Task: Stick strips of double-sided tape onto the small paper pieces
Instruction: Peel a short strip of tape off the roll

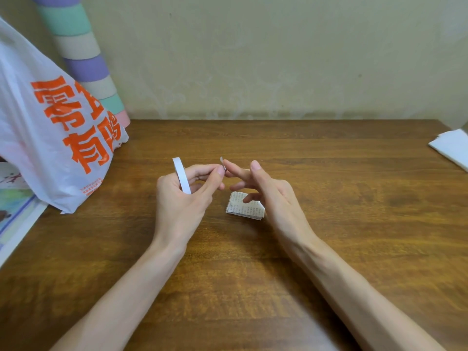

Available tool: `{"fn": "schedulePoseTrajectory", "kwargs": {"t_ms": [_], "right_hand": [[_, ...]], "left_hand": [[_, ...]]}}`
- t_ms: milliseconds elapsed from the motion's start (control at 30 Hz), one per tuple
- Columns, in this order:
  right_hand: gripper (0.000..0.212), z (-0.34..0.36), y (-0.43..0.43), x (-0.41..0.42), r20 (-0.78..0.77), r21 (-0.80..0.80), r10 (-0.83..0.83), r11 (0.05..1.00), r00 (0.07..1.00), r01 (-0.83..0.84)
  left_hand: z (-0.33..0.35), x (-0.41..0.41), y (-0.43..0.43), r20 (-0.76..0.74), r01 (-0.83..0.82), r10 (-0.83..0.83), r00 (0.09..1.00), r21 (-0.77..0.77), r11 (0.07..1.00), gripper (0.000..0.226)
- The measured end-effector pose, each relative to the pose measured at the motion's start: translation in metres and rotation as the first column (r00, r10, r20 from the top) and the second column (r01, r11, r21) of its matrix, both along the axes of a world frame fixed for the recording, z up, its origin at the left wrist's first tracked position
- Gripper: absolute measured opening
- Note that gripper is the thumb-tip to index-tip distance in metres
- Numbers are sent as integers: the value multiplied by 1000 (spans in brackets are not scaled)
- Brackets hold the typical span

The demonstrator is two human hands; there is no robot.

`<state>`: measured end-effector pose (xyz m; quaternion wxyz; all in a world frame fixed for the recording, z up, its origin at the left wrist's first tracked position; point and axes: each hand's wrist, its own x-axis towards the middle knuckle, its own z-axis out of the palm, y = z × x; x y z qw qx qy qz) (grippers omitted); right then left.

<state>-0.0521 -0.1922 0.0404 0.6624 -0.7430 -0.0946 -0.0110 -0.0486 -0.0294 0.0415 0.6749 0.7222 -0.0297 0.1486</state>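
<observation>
Head view: left hand (182,198) grips tape roll (181,174); right hand (268,196) held straight-fingered; plastic bag (38,117) bears orange Chinese characters.

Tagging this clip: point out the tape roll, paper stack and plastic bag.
tape roll (180,173), head view, outer band
paper stack (247,209), head view, top sheet
plastic bag (76,148), head view, printed front

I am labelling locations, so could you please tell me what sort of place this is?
Probably a home desk or craft corner: a wooden table set against a plain wall, a printed plastic shopping bag and a pastel-striped roll leaning on that wall. The left hand grips a tape roll.
</observation>
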Motion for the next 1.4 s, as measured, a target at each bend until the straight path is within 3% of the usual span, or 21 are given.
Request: {"fn": "schedulePoseTrajectory", "kwargs": {"t_ms": [1400], "right_hand": [[47,-3,-2,2,11,-9,-2,1000,1000,2]], "left_hand": [[-2,1,0,15,9,-9,1000,29,1000,7]]}}
